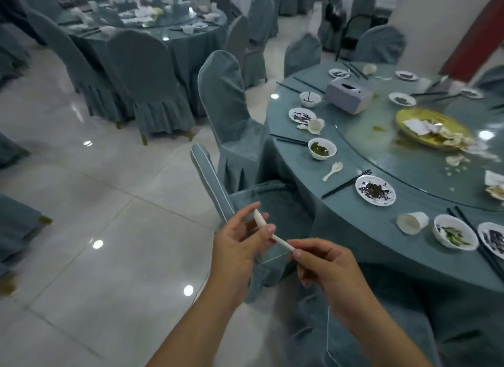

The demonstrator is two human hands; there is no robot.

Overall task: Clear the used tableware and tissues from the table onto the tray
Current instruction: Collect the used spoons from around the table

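Both my hands hold one white ceramic spoon (281, 240) above a chair, left of the round table (354, 230). My left hand (240, 246) pinches its bowl end, and my right hand (327, 268) pinches the handle end. On the table lie another white spoon (332, 171), a bowl with green scraps (321, 148), dirty plates (375, 189), a tipped paper cup (411, 222), a second bowl (455, 235), black chopsticks (346, 183) and a yellow platter with crumpled tissues (433, 129). No tray is in view.
A grey tissue box (349, 95) stands on the glass turntable (409, 162). Blue-covered chairs (229, 115) crowd the table's left side and one sits under my hands. Another laid table (141, 20) is at the far left, across a glossy tiled floor.
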